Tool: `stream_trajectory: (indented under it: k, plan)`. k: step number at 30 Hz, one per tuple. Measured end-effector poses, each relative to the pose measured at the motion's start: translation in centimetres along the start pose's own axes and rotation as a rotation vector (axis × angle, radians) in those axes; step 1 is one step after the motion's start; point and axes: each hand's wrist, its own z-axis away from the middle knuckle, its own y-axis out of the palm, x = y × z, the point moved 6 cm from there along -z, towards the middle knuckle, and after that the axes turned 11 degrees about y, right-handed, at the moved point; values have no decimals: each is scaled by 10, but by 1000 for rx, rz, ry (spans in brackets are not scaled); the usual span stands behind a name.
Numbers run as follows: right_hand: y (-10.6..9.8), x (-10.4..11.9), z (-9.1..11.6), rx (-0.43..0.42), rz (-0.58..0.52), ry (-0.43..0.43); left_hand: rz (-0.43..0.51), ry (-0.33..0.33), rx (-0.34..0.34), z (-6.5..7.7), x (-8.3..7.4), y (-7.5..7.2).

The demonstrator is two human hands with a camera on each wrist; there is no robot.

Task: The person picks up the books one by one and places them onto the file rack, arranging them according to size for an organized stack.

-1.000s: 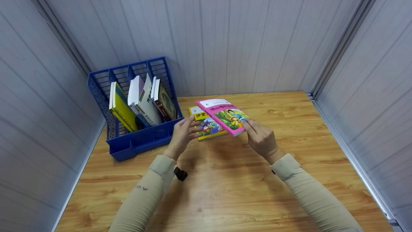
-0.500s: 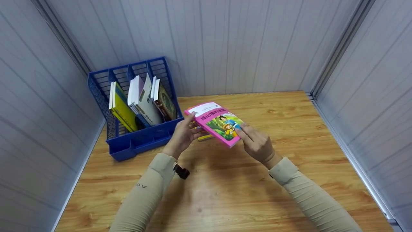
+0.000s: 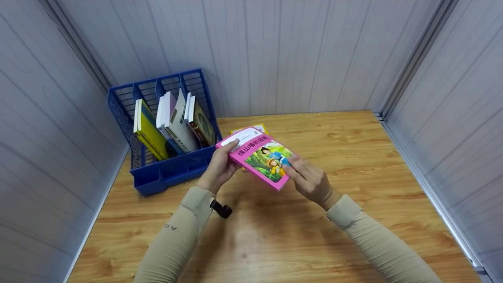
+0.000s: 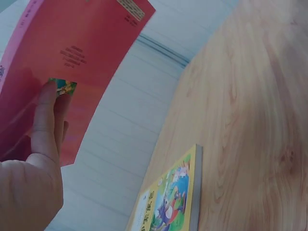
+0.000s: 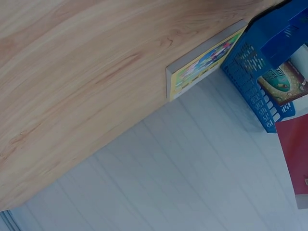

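Observation:
A pink paperback children's book is held up over the table, cover facing up. My left hand grips its upper left end, thumb across the white band on the cover. In the left wrist view, the fingers of that hand lie against the book's reddish back cover. My right hand pinches the lower right edge, fingertips over the cover picture. Under the pink book in the head view, mostly covered by it, lies a yellow book on the table. The right wrist view does not show the right hand.
To the left stands a blue file rack with compartments. It holds a yellow book, several white books and a brown book, all leaning. Pale panel walls surround the wooden table at the back and sides.
The pink book has moved left and toward me, covering more of the yellow book. My left hand, earlier open beside it, now grips its upper left end.

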Motion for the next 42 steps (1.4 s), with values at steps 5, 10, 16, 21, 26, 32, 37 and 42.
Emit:
stream_trajectory:
  k: [5, 10, 16, 21, 26, 32, 37, 42]
  plan:
    - [1, 0, 3, 0, -11, -19, 5, 4, -16, 3, -5, 0]
    - [3, -1, 6, 5, -21, -40, 6, 3, -49, 4, -8, -3]
    - [6, -1, 7, 20, -40, -67, -11, 20, -51, 5, -13, -5]
    - [10, -1, 7, 48, -48, -73, -23, 39, -40, 6, -20, -6]
    - [12, 0, 4, 77, -39, -65, -61, 45, -46, 9, -29, -9]
    - [17, 0, 2, 113, -21, -39, -79, 63, -31, 12, -39, -10]
    - [21, -2, -2, 162, 3, 3, -94, 93, -8, 15, -51, -11]
    - [24, -6, -4, 188, 46, 33, -139, 140, 5, 19, -69, -13]
